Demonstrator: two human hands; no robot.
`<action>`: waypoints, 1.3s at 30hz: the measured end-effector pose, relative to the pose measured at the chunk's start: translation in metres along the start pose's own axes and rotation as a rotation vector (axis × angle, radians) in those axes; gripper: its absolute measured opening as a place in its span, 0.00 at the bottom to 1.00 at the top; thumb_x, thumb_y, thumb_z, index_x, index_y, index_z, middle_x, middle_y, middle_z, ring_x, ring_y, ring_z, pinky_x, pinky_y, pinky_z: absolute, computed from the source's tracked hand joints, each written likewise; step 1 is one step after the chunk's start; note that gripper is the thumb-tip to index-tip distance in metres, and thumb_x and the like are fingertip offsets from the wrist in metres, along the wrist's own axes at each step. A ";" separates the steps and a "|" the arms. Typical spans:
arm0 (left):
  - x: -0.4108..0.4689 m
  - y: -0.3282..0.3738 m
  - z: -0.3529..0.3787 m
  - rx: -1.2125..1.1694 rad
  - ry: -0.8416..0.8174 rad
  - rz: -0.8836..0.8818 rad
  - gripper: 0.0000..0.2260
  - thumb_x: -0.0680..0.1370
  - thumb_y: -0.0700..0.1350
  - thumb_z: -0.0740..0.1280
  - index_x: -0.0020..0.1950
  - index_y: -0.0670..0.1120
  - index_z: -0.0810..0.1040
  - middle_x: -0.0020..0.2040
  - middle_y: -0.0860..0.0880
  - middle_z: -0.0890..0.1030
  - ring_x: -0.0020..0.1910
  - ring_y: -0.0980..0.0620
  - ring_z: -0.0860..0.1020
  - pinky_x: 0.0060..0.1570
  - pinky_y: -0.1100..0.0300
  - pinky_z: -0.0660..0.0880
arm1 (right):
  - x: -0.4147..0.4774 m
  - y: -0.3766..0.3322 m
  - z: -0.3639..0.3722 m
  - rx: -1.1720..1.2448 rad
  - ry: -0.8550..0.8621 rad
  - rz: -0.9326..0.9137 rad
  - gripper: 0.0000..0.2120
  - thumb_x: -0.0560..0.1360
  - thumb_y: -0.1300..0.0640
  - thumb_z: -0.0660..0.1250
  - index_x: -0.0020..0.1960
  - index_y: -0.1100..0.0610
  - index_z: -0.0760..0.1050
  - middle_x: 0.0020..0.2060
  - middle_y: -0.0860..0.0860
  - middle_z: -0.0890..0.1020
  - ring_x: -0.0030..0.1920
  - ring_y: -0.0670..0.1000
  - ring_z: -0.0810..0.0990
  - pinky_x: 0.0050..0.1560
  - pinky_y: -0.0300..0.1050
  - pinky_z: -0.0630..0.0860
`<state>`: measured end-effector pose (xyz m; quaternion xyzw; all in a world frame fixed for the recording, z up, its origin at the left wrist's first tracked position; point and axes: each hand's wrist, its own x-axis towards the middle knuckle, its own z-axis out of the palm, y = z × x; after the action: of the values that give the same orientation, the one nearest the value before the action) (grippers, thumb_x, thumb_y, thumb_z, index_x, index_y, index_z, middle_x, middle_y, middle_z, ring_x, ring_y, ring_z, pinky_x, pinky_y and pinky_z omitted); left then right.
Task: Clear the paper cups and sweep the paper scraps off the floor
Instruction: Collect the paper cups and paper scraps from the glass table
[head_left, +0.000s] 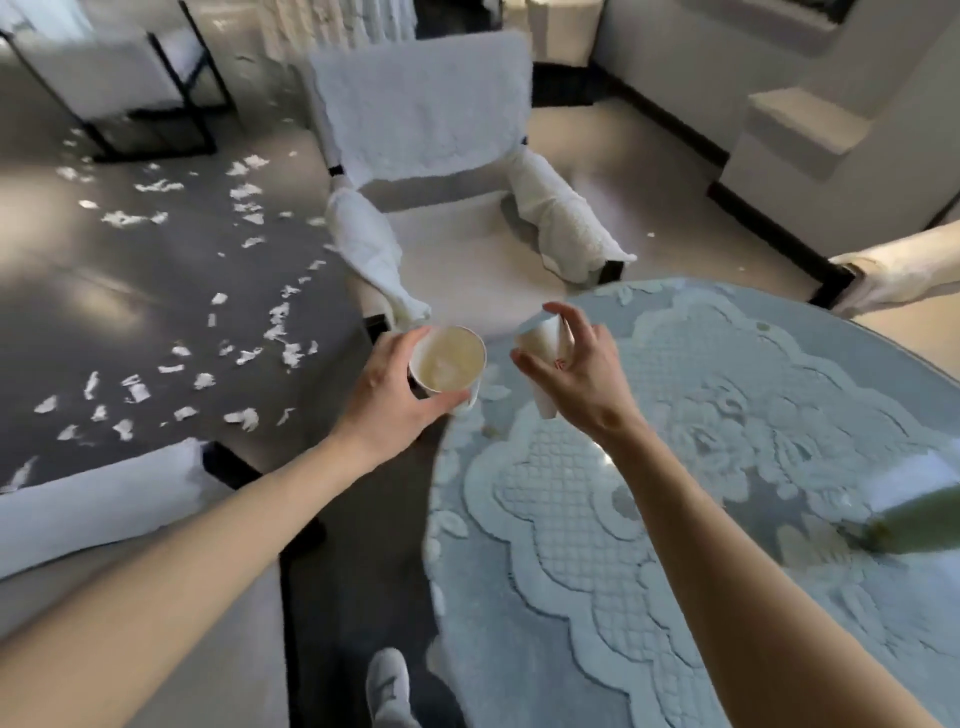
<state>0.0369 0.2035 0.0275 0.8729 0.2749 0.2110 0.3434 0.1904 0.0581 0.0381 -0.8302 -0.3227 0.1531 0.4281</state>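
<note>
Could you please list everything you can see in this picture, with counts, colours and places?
upright paper cup: one, white, centre, at the table's edge
tilted paper cup: one, white, just right of it
paper scraps: many, white, scattered on the dark floor, left
table: one, round, pale blue lace cloth, right
armchair: one, white fleece cover, beyond the table
other seats: parts of three, white, left and right edges
green object: one, blurred, table's right edge
shoe: one, light grey, bottom centre
left hand: grips the upright paper cup
right hand: grips the tilted paper cup
</note>
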 end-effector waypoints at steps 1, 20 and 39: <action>-0.001 -0.011 -0.014 0.000 0.026 -0.034 0.34 0.67 0.49 0.79 0.69 0.43 0.71 0.59 0.50 0.71 0.60 0.51 0.71 0.56 0.70 0.61 | 0.005 -0.011 0.014 -0.005 -0.006 -0.019 0.29 0.71 0.45 0.72 0.69 0.45 0.66 0.52 0.53 0.69 0.59 0.56 0.70 0.64 0.50 0.68; 0.160 -0.295 -0.328 0.137 0.297 -0.340 0.33 0.68 0.46 0.78 0.69 0.42 0.69 0.64 0.43 0.71 0.65 0.45 0.69 0.56 0.66 0.60 | 0.256 -0.281 0.343 -0.018 -0.187 -0.198 0.28 0.69 0.44 0.73 0.62 0.58 0.70 0.50 0.51 0.71 0.56 0.56 0.73 0.60 0.52 0.71; 0.588 -0.466 -0.486 0.185 0.353 -0.255 0.34 0.69 0.49 0.77 0.70 0.45 0.67 0.64 0.49 0.69 0.64 0.53 0.67 0.53 0.71 0.58 | 0.707 -0.446 0.520 0.093 -0.240 -0.311 0.30 0.69 0.45 0.73 0.65 0.56 0.69 0.54 0.51 0.67 0.59 0.53 0.70 0.63 0.46 0.69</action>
<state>0.0564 1.0913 0.1282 0.8086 0.4567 0.2891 0.2324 0.2609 1.0378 0.1099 -0.7255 -0.4881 0.1979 0.4429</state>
